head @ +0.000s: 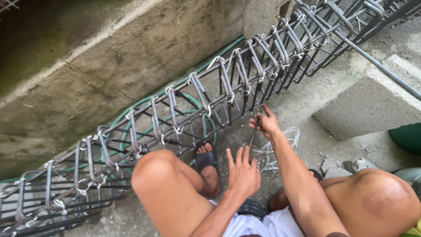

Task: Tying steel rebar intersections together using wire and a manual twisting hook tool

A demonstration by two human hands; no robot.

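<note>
A long cage of steel bars lies on the floor, running from the lower left to the upper right, along the foot of a wall. A hose lies between cage and wall. A block sits to the right of the cage. Loose wire lies on the floor before the cage, just beside the right hand, which holds a thin tool. The left hand is nearer, beside a sandalled foot.

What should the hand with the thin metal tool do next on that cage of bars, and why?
Probably bring the tip of the thin dark metal tool in the right hand up to the nearest bar crossing of the long grey steel rebar cage. The tool already points that way, loose pale tie wire lies just beside it, and the left hand is open and empty.
</note>
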